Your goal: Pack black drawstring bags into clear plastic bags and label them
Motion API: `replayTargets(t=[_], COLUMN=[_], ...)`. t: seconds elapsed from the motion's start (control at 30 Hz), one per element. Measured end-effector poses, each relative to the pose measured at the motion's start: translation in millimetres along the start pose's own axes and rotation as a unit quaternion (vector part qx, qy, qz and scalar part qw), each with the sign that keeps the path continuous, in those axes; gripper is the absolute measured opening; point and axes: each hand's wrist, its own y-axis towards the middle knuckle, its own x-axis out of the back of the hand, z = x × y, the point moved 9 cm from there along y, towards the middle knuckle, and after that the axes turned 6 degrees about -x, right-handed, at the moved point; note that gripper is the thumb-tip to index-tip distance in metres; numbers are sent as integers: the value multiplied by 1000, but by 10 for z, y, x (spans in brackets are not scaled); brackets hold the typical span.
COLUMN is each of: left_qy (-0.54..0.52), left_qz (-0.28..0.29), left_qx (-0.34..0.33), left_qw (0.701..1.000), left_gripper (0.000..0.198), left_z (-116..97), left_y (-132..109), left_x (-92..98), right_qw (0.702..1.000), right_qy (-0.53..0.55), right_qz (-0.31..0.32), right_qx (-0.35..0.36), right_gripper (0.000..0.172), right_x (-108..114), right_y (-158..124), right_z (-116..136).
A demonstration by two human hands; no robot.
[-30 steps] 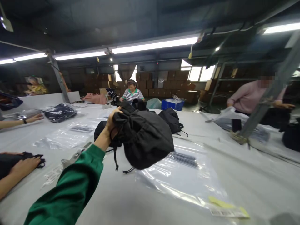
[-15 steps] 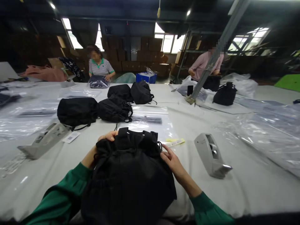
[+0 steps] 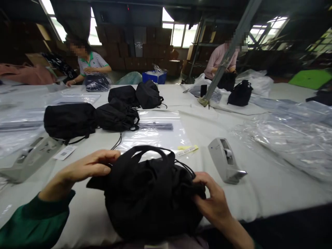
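Grey tape dispenser, clear plastic sleeve, black bags behind.

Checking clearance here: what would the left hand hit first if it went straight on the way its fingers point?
The black drawstring bag: the left hand points rightward, fingertips apparently pinching its gathered top.

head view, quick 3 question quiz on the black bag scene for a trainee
1. True or false: the left hand and the right hand both grip the black bag.
2. Which grey item stands to the right of the clear plastic bag? A tape dispenser; B scissors; C stapler.
3. Fill in: the left sleeve is ____ in colour.

Key: 1 true; 2 A; 3 green.
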Motion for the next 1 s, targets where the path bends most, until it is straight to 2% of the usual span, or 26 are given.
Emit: replayTargets(t=[0.07, 0.13, 0.17, 0.23, 0.3, 0.33, 0.4, 0.43, 0.5, 0.57, 0.6, 0.7, 0.73, 0.8, 0.87, 1.0], left_qy=[57, 106, 128, 174, 224, 252, 314, 346, 396, 398, 382, 332, 327, 344, 386, 537], left_qz=[68, 81, 65, -4, -74, -91, -89, -88, -92, -103, -109, -105, -93, -59, -50, -57], left_qx=[25, 30, 27, 8, -28, -51, -90, -105, -138, -187, -218, -299, -317, -341, -347, -302], left_qw=[996, 991, 989, 985, 971, 962, 941, 928, 903, 892, 891, 889, 885, 873, 853, 786], left_gripper=[43, 61, 66, 71, 73, 74, 68, 59, 36, 26, 29, 31, 28, 22, 21, 26], left_z=[130, 227, 249, 217, 97, 20, -119, -180, -304, -442, -518, -711, -748, -767, -708, -388], left_y=[9, -20, -51, -147, -267, -314, -352, -346, -299, -253, -248, -312, -349, -430, -499, -518], left_x=[-305, -508, -554, -548, -518, -541, -664, -732, -858, -949, -980, -1057, -1097, -1222, -1352, -1653], right_qw=[999, 996, 992, 988, 988, 988, 986, 985, 982, 983, 986, 989, 989, 992, 990, 958], right_qy=[-33, -49, -51, -52, -58, -65, -87, -102, -127, -121, -105, -49, -37, -26, -37, -130], right_qz=[-10, -14, -8, 4, 28, 41, 62, 57, 10, -7, 16, 121, 133, 124, 118, 142], right_qx=[-14, -80, -113, -146, -141, -134, -126, -130, -141, -140, -129, -66, -44, 2, 71, 214], right_gripper=[14, 13, 13, 16, 21, 25, 35, 39, 39, 34, 32, 40, 40, 30, 19, 24], right_x=[-53, -103, -128, -149, -146, -132, -61, 16, 236, 356, 330, 66, -6, -96, -167, -304], right_y=[-150, -292, -351, -413, -395, -366, -294, -254, -174, -98, -58, 29, 51, 81, 50, -224], right_z=[-191, -445, -548, -640, -621, -596, -547, -524, -449, -307, -208, 150, 261, 456, 640, 885])
